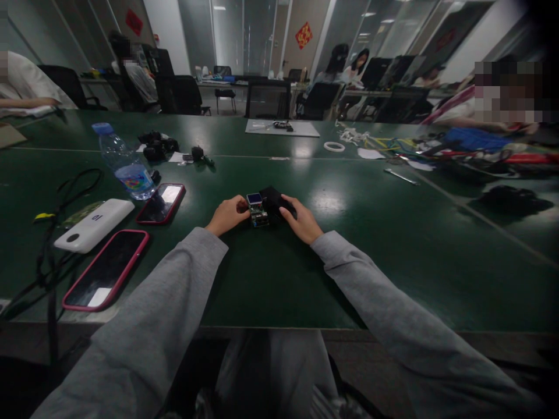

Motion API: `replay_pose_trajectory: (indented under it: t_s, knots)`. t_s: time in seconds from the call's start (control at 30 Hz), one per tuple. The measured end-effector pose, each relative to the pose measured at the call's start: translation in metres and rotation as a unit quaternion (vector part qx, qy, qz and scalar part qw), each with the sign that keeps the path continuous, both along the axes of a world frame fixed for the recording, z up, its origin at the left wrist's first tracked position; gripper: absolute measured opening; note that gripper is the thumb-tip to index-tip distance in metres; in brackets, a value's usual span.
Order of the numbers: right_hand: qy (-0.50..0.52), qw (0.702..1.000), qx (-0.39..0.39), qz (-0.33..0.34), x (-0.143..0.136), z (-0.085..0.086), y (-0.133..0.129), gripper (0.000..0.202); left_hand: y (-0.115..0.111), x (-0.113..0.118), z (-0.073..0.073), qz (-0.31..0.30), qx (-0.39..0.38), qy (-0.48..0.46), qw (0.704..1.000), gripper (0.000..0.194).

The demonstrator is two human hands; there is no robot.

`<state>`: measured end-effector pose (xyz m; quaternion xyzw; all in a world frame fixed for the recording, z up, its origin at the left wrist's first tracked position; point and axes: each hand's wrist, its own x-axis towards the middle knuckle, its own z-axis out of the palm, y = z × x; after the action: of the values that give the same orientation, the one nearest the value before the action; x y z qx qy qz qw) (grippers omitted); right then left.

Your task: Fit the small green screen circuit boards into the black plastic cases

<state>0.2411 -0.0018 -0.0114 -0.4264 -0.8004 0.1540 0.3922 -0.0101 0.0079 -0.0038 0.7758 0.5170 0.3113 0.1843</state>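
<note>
Low over the green table (262, 279), both my hands meet around a small electronics assembly. My left hand (229, 215) pinches the left edge of a circuit board (257, 210), which carries a small screen (254, 199) at its top and metal connectors at its lower end. Fingers of my right hand (301, 217) are wrapped round a black plastic case (274, 201), just right of the board. The case touches or overlaps the board's right side; whether the two are joined I cannot tell.
On my left lie two red-edged phones (107, 270) (161, 203), a white power bank (94, 226), black cables (48, 256) and a tilted water bottle (126, 166). Further off are a white board (262, 127), a tape roll (334, 147), tangled wires (393, 145) and a metal tool (402, 177). People sit around.
</note>
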Motion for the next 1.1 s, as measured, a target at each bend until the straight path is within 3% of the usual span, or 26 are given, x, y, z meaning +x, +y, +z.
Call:
replay_pose_trajectory:
  t_s: [0.6,0.8,1.0,1.1]
  knots:
    - [-0.014,1.000,-0.010,-0.010,-0.001,-0.003,0.002,0.048,0.000,0.000,0.001,0.008,-0.005,0.020,1.000,0.024]
    - [-0.011,1.000,0.025,-0.007,0.000,-0.006,0.004,0.057,-0.001,0.000,0.002,0.008,-0.006,0.023,1.000,0.023]
    - [0.083,0.993,-0.072,-0.038,0.004,-0.013,0.013,0.051,-0.001,0.000,0.002,0.009,-0.005,0.026,1.000,0.022]
    - [0.078,0.993,-0.063,-0.062,0.007,-0.015,0.018,0.050,-0.001,0.000,0.003,0.015,-0.008,0.034,0.999,0.024]
